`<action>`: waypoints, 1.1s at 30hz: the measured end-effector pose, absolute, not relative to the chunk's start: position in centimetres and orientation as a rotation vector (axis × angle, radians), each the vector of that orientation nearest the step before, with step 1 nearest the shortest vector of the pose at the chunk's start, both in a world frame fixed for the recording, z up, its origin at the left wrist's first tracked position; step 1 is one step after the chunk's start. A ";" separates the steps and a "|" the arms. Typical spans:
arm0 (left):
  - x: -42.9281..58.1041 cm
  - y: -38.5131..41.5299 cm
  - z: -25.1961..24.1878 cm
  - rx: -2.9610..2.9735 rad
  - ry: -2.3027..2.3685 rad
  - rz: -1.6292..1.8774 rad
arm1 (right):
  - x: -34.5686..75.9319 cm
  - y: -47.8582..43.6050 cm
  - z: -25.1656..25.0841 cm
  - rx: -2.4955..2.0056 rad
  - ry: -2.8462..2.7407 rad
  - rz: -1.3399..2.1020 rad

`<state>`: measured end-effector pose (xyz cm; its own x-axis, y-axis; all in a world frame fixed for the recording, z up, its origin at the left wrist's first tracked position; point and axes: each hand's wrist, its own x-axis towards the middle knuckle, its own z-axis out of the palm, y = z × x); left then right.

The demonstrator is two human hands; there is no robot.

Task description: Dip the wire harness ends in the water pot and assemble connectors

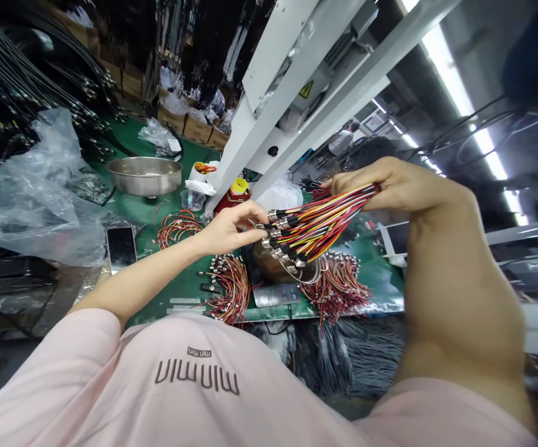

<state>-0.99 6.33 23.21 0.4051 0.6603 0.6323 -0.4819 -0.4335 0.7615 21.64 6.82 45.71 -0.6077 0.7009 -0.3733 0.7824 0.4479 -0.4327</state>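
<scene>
My right hand [392, 184] is closed around a thick bundle of red, yellow and black wires [324, 218], held up above the green bench. The bundle ends in several small metal connectors [283, 239] pointing down and left. My left hand [231, 228] pinches one connector at the bundle's tip with thumb and fingers. Below the bundle sits a small metal bowl [282, 268]. More wire sets lie in heaps on the mat: one [231, 295] in front of me, one [340, 287] to the right, one [178, 226] further back.
A phone [121, 247] lies face up on the green mat [175, 292] beside crumpled clear plastic [31, 186]. A large steel bowl [145, 175] stands at the back, with a red and yellow container [236, 192] near a white machine frame [296, 81]. Black cables [22, 87] hang left.
</scene>
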 end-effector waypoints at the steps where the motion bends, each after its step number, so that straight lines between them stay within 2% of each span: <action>1: -1.1 6.3 23.5 1.609 0.167 1.322 | 21.5 6.8 45.7 1.296 2.565 -0.911; 6: -2.1 6.1 25.0 1.847 0.130 1.434 | 20.8 6.7 45.8 1.292 2.607 -1.059; 11: -3.1 5.9 26.4 2.020 0.068 1.295 | 20.4 6.9 45.8 1.260 2.592 -1.114; 33: -3.1 5.6 25.7 1.870 0.024 1.212 | 21.3 7.6 45.5 1.218 2.580 -1.052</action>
<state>-3.08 5.58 25.71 0.5235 0.4450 0.7266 -0.4155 -0.6112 0.6737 21.32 7.64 45.47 -0.6747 0.6432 -0.3621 0.7130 0.4410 -0.5451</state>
